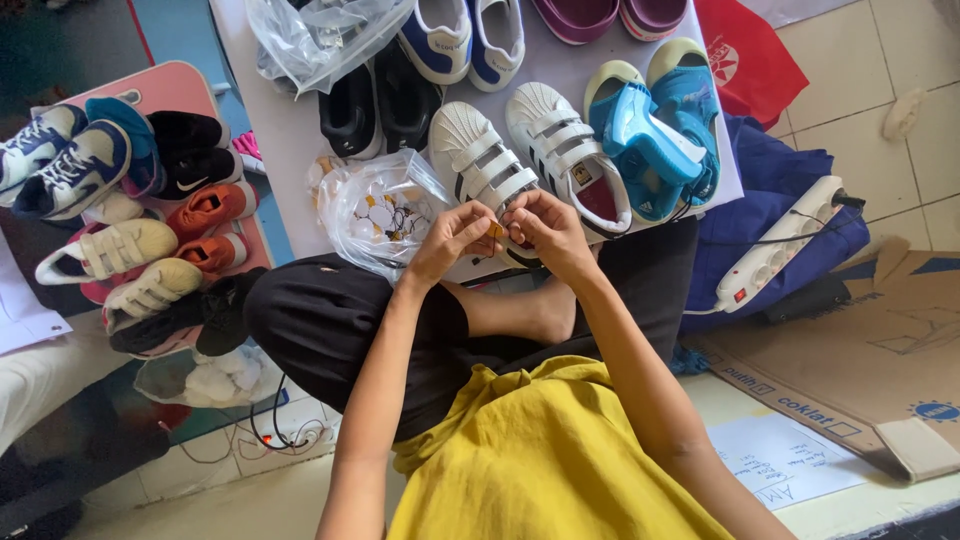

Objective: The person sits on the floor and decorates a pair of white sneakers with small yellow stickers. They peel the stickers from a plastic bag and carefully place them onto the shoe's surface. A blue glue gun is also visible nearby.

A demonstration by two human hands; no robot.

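White strap shoes (530, 160) sit at the near edge of the low table (290, 130), and both hands meet right over them. Left hand (452, 240) and right hand (548, 228) pinch a tiny orange tag (495, 230) together, fingers narrow. Looks like fiddly tag work, so a steady grip matters.

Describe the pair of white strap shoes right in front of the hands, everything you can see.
The white strap shoes lie side by side on a pale board, ribbed shell toes pointing away from the person. Each has three white straps across the top; the right one shows a red lining and a small gold tongue patch. They look like smooth leather or synthetic. The left hand and right hand meet at their heel ends, pinching a small orange piece. Blue sandals lie alongside.
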